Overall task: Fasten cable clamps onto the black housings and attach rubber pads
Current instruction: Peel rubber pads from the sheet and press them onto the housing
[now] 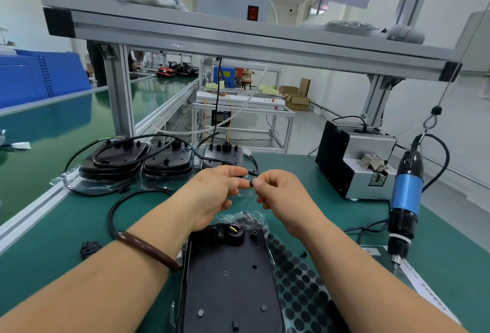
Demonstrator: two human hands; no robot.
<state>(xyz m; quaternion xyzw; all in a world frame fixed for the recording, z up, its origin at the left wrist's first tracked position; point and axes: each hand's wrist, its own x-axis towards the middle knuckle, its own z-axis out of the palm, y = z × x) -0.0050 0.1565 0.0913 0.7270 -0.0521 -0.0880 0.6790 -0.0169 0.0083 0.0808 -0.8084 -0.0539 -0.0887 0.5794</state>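
Rubber pad [251, 183] pinched jointly by left hand [214, 189] and right hand [281, 196], held above black housing [228, 274] on desk [66, 226], probably to free backing before pressing it down.

Above a black housing [230, 277] on the green table [66, 226], the left hand [212, 192] and right hand [281, 194] together pinch a small black pad [250, 183]; a pad sheet [299, 287] lies beside the housing.

Print on white strip [424, 290] illegible
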